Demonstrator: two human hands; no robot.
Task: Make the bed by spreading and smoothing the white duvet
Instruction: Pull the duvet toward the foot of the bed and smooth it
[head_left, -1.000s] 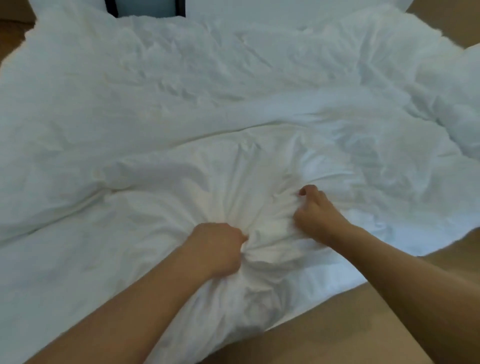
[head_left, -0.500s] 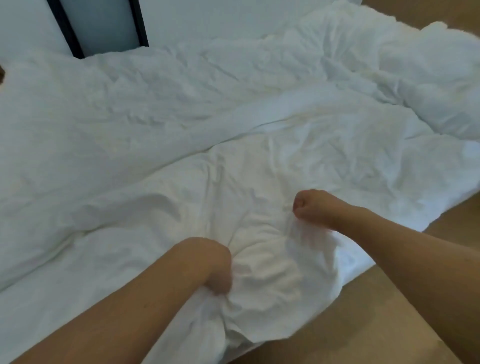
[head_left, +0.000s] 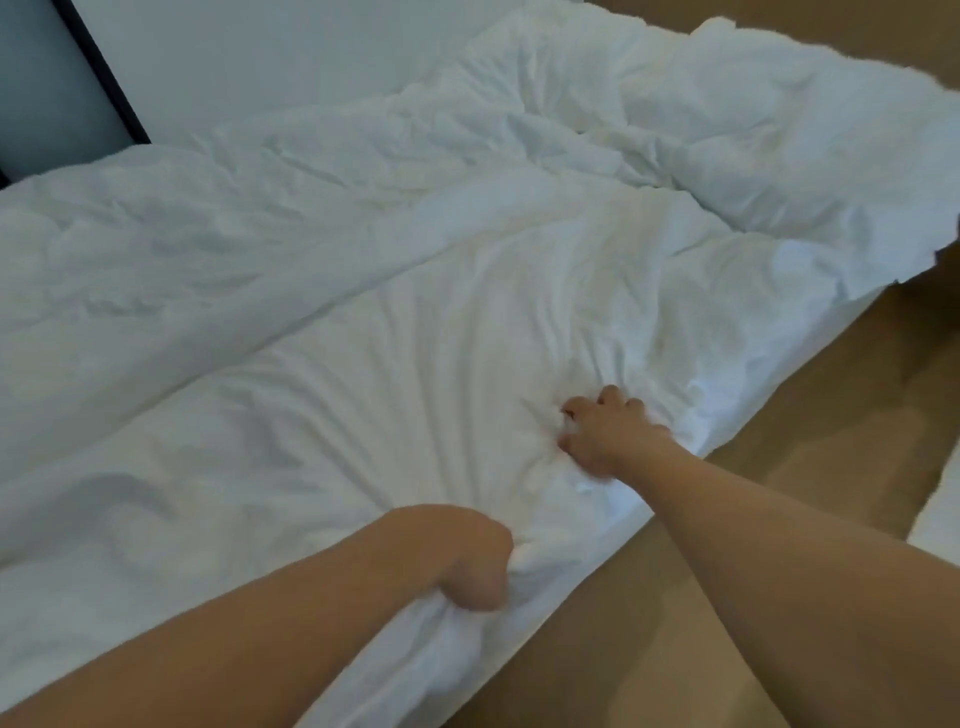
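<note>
The white duvet (head_left: 415, 291) fills most of the frame, from the left edge to the upper right, and its near edge runs diagonally from the bottom centre up to the right edge, where its corner ends in a ragged, bunched outline. Below and right of that edge lies open brown floor (head_left: 810, 426), with a small white patch at the right edge that cannot be identified. At upper left, beyond the duvet's far edge, a pale wall (head_left: 270, 57) meets a dark-framed panel (head_left: 47, 88). There is one duvet and two bare hands. The left hand (head_left: 462, 556), at lower centre, has its fingers curled tight around a bunch of duvet at the near edge. The right hand (head_left: 602, 431), right of centre, grips a fold just inside that edge, fingers dug into the cloth, and creases fan outward from both grips.
</note>
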